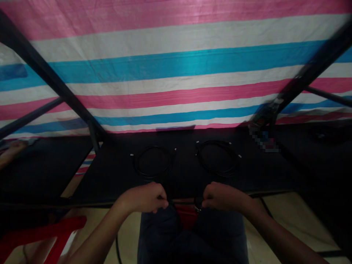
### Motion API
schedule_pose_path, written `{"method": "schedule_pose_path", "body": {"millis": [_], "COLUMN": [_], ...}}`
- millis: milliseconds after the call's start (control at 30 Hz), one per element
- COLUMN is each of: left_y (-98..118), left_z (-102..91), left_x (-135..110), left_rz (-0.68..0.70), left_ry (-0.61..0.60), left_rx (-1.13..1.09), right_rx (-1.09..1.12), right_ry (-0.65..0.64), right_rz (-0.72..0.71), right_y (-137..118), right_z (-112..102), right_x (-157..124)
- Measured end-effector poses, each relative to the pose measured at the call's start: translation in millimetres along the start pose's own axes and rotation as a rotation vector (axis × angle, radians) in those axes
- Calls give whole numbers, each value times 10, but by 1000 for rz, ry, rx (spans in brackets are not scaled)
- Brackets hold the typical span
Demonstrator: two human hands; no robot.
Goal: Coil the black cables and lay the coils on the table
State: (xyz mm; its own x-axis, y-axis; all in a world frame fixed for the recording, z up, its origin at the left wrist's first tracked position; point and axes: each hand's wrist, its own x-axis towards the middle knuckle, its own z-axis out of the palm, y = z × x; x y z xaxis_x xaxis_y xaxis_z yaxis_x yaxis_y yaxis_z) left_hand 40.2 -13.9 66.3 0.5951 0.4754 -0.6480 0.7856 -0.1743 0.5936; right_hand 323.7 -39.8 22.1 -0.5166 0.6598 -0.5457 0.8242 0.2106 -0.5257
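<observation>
Low over the table's front edge, my left hand [150, 197] is closed with its fingers curled inward. My right hand [220, 196] faces it, also closed, and a small dark cable loop [197, 204] shows at its fingertips. A thin dark line runs between the hands; whether it is cable or table edge is unclear. What the left fingers hold, if anything, is hidden. Beyond the hands, two coiled black cables lie on the black table [110, 172]: a left coil [137, 167] and a right coil [202, 161], both with pale connector ends.
Dark metal posts [52, 79] slant up on both sides before a striped sheet [176, 73]. Another person's hand [16, 148] is at the far left table. A red stool [52, 231] stands lower left. Blurred items [265, 141] lie at the right.
</observation>
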Motion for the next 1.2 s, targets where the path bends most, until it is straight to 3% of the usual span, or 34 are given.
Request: {"method": "schedule_pose_path", "body": {"millis": [67,233,433,533,633,700,833,967,1067,1200], "left_y": [-41,47,213,180,32,-90,-199,-96,-92,-351], "left_z": [-58,44,266,150,-100,-236,-248,-91,-100,-262], "left_x": [-51,73,290,242,75,-27,10,240,266,69], "left_rz": [40,56,-74,-24,37,51,-2,-180,-135,-54], "left_ry": [-2,87,207,191,147,110,103,291,254,178], "left_rx": [61,105,278,211,13,-99,-94,163,135,-50], "right_rx": [-15,92,-209,-134,100,200,164,-156,-184,-59], "right_ry": [-11,-47,71,44,31,65,111,146,126,93], "right_rz": [28,-170,51,0,-120,-127,-15,122,152,270], "right_y": [58,-87,-322,-228,-36,78,128,35,112,483], "right_z": [-46,-57,-58,-127,-251,-332,-388,-326,-308,-366], "right_x": [-45,-2,53,59,8,-45,-80,-2,-12,-182]}}
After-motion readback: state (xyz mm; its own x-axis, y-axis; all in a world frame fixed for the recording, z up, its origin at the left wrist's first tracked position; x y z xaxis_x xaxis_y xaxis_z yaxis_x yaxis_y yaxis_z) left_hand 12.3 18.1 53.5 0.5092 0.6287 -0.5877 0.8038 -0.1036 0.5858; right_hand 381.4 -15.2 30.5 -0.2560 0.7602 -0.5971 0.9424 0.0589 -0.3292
